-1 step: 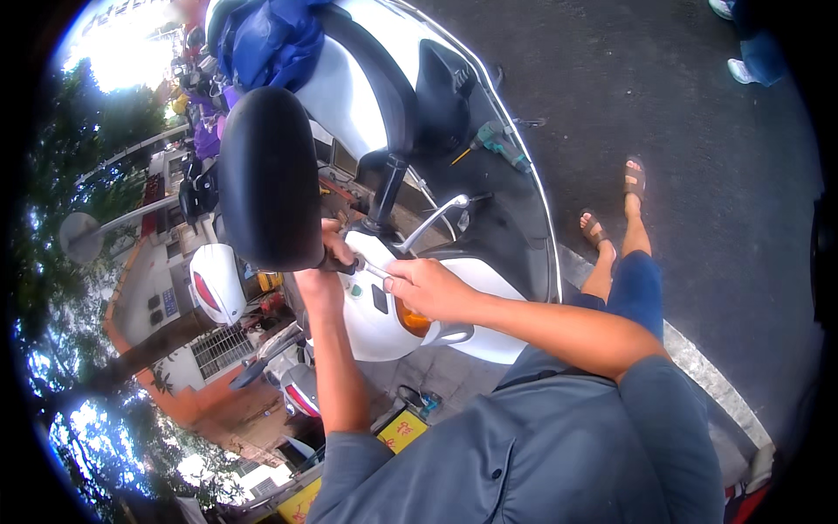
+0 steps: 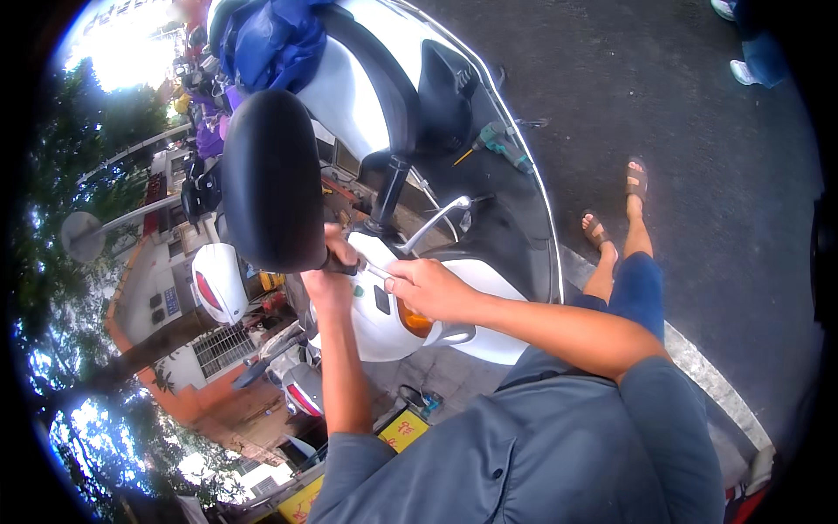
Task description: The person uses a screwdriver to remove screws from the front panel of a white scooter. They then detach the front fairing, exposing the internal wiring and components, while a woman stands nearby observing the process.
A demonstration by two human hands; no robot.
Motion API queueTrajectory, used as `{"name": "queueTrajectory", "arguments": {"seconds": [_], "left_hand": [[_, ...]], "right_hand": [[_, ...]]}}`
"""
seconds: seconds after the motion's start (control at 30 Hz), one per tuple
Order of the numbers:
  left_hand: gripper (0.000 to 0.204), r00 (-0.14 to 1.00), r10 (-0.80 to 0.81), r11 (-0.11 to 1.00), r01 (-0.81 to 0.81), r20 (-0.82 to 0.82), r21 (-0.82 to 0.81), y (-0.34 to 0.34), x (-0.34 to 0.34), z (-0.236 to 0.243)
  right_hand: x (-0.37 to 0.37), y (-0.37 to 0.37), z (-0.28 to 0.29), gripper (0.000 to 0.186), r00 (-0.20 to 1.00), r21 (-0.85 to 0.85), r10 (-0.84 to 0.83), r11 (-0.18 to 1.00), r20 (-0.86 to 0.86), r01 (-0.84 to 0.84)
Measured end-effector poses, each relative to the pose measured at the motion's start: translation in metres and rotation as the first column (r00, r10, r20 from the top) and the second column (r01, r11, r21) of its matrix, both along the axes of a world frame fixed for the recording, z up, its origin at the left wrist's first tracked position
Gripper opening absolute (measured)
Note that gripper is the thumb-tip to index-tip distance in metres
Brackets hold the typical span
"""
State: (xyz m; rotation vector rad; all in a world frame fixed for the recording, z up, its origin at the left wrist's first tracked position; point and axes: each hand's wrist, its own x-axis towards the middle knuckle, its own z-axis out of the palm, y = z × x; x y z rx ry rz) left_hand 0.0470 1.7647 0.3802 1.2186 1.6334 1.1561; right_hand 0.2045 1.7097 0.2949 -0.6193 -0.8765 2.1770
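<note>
My left hand (image 2: 332, 271) is closed round the base of the stem under a black mirror (image 2: 271, 179), partly hidden behind the mirror head. My right hand (image 2: 423, 288) grips a silver wrench (image 2: 377, 272), whose head meets the mirror's mount beside my left fingers. Both are over the white front body (image 2: 471, 341) of a scooter, near an orange lamp (image 2: 415, 324) and a silver brake lever (image 2: 436, 218). Higher up is the scooter's black handlebar area (image 2: 436, 105).
A blue cloth (image 2: 271, 44) drapes the scooter. A green drill (image 2: 497, 144) lies on its black footboard. Other scooters (image 2: 218, 279) are parked at left near a building. My sandalled feet show on the right, beside a kerb (image 2: 698, 367). Another person's shoes (image 2: 742, 72) are at top right.
My left hand and forearm have shifted very slightly to the right. My right hand stays on the wrench.
</note>
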Motion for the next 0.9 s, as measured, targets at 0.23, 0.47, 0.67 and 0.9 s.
{"name": "queueTrajectory", "arguments": {"seconds": [0.23, 0.47, 0.67, 0.9], "left_hand": [[0.031, 0.957, -0.240, 0.971, 0.234, 0.163, 0.057, 0.001, 0.003, -0.001], [0.031, 0.968, -0.196, 0.979, 0.203, 0.158, -0.026, 0.007, 0.002, 0.005], [0.033, 0.985, -0.121, 0.988, 0.131, 0.121, -0.081, 0.011, 0.005, 0.010], [0.028, 0.984, -0.097, 0.991, 0.110, 0.146, -0.082, 0.020, 0.014, 0.010]], "right_hand": [[0.034, 0.000, -0.028, 0.010, 0.798, 0.758, -0.459, 0.652, 0.391, 0.003], [0.109, 0.015, -0.008, 0.019, 0.896, 0.798, -0.362, 0.602, 0.258, 0.014], [0.073, 0.014, -0.016, 0.047, 0.928, 0.108, 0.170, 0.984, -0.332, -0.142], [0.018, 0.008, -0.007, 0.028, 0.974, 0.255, -0.226, 0.943, 0.022, 0.213]]}}
